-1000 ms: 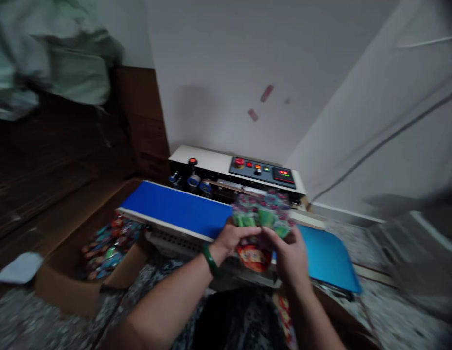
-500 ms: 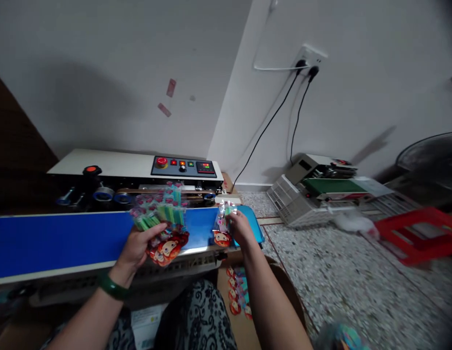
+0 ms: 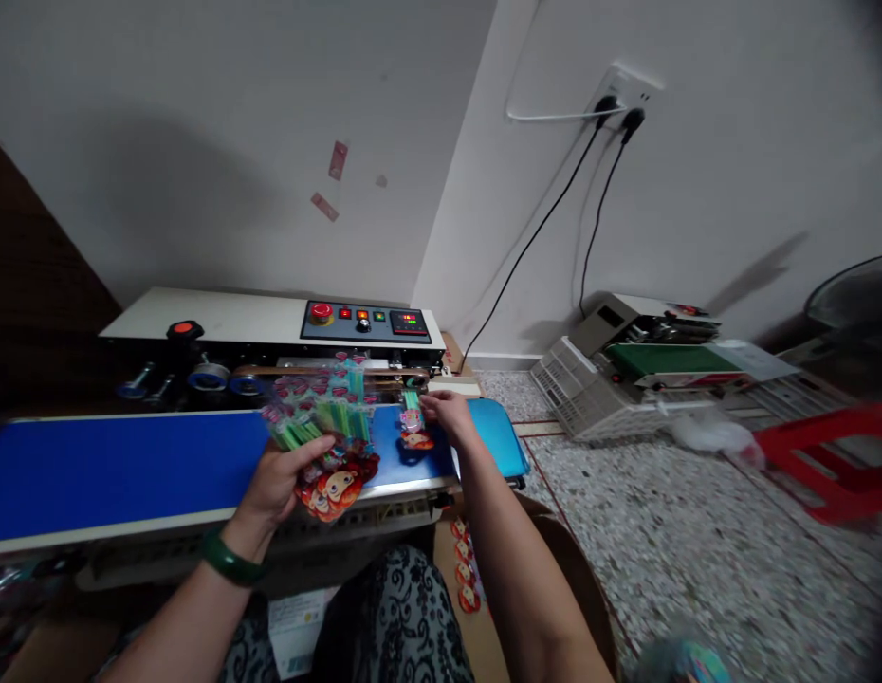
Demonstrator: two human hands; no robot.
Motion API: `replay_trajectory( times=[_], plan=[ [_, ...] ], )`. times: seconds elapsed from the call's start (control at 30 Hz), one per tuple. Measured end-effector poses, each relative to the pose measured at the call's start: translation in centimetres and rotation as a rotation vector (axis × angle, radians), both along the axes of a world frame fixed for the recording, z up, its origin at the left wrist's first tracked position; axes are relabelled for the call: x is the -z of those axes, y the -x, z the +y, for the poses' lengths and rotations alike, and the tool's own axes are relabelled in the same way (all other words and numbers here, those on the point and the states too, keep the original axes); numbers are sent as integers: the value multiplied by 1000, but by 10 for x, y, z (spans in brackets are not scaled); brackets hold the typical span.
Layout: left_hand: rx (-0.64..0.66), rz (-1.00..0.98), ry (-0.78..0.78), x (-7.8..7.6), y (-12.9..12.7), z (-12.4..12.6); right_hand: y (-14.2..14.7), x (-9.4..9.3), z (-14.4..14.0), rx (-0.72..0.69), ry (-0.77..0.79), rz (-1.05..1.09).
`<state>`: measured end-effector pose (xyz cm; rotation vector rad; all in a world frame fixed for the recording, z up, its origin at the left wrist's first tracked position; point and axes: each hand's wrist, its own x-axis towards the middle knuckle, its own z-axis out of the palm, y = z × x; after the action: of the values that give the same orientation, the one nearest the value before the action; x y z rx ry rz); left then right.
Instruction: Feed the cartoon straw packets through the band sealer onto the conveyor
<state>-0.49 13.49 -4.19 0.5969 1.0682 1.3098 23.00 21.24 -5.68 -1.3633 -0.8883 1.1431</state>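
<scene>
The right hand [image 3: 447,415], pinching one packet [image 3: 415,439], has shifted it inward over the blue belt [image 3: 128,470], seemingly into position, while the left hand [image 3: 274,482] clasps a bunch of packets [image 3: 339,486] above that belt.

Left hand [image 3: 276,477] grips fanned bundle of clear packets [image 3: 334,427] over blue conveyor belt [image 3: 128,465]; right hand [image 3: 447,414] pinches single packet [image 3: 413,427] near upper end, beside white-topped machine [image 3: 234,318] with lit control panel [image 3: 376,324]. Green-belted unit [image 3: 661,363] sits farther right.
</scene>
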Motion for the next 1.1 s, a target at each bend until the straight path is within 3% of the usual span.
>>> replay_trajectory(
  times=[0.07, 0.2, 0.37, 0.47, 0.57, 0.77, 0.87, 0.93, 1.0, 1.1],
  plan=[
    [-1, -15, -31, 0, -4, 0, 12, -13, -12, -54, -55, -1],
    [52, -85, -104, -4, -12, 0, 37, -35, -48, -381, -178, 127],
    [172, -89, -52, -5, -19, -4, 49, -33, -62, -379, -142, 336],
    [209, -92, -52, -1, -24, -6, 48, -26, -58, -441, -167, 268],
    [192, -101, -46, 2, -30, -5, 52, -22, -58, -328, -223, 180],
    [114, -123, -9, 0, -36, -3, 59, -17, -62, -21, -288, 232],
    [80, -122, 34, -1, -32, -2, 36, -7, -57, 195, -307, 257],
    [57, -121, 49, -1, -27, 0, 12, 3, -52, 292, -234, 233],
    [35, -132, 48, -2, -22, 1, -13, 12, -45, 318, -112, 152],
    [-5, -157, 48, -4, -17, 2, -36, 22, -36, 238, 35, 47]
  ],
)
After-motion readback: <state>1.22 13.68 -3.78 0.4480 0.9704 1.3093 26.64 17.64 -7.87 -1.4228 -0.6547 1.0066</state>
